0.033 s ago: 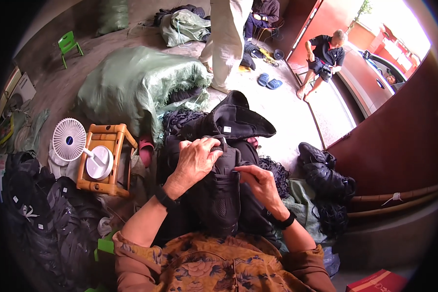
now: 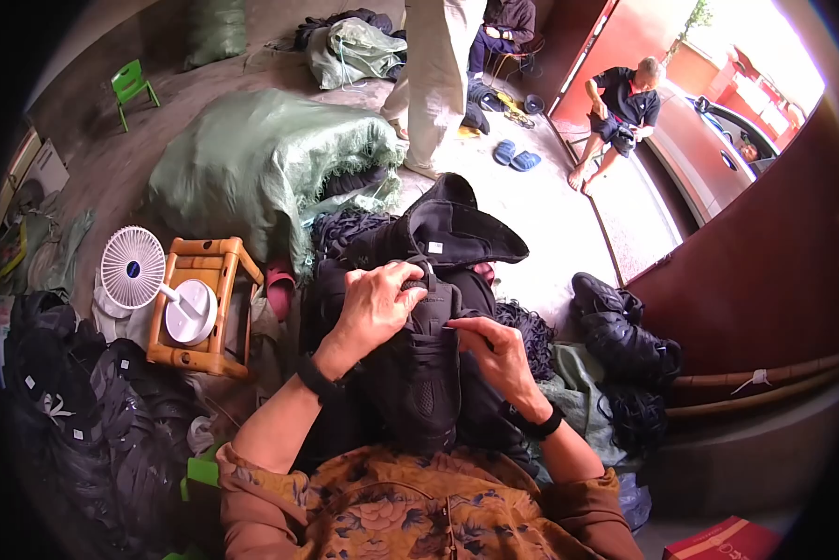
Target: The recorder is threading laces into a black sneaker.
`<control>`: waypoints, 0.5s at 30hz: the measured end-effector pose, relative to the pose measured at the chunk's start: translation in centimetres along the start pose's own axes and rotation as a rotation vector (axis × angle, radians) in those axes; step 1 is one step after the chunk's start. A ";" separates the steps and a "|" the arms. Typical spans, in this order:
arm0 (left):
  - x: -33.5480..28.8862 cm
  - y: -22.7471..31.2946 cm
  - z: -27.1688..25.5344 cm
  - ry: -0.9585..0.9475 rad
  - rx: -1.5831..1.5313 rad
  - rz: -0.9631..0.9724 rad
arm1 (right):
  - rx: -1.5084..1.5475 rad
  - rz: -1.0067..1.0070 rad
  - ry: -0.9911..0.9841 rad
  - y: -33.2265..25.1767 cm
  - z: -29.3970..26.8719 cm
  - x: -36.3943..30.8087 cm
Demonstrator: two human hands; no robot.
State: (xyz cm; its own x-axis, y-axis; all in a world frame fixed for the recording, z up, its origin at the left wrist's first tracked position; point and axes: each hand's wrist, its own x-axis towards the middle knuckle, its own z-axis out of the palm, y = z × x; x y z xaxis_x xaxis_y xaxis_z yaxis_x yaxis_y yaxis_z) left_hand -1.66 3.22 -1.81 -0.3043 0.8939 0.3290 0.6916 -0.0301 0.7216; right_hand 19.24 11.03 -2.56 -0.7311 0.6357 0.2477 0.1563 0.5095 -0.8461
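Observation:
A black boot (image 2: 427, 397) lies across my lap, toe toward me and its wide shaft opening away, with a small white label inside. Laces (image 2: 431, 353) cross its lower front over the tongue. My left hand (image 2: 379, 303) is closed on the boot's left side near the upper eyelets, thumb and fingers at the tongue. On the opposite edge, my right hand (image 2: 501, 355) pinches what looks like a black shoelace beside the eyelets. Its thin end is mostly hidden by my fingers and dark against the boot.
Black laces (image 2: 528, 329) hang in a bundle at my right, near more black boots (image 2: 620, 327). A bamboo stool (image 2: 223, 359) carries a white fan (image 2: 192, 313). Dark boots (image 2: 111, 439) pile up at left. Beyond stand a green sack (image 2: 242, 159) and a person in pale trousers (image 2: 433, 84).

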 end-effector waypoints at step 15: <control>1.1 -1.4 -0.8 -0.304 -0.314 -0.232 | -0.262 -0.089 0.166 -0.6 1.9 -0.5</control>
State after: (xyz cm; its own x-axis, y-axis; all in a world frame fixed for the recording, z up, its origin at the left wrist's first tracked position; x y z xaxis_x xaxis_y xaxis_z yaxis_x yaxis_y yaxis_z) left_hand -3.44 3.94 -1.95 -0.1896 0.9816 -0.0206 0.3830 0.0933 0.9190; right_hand 18.23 9.27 -3.06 -0.6347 0.6568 0.4071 0.2782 0.6857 -0.6726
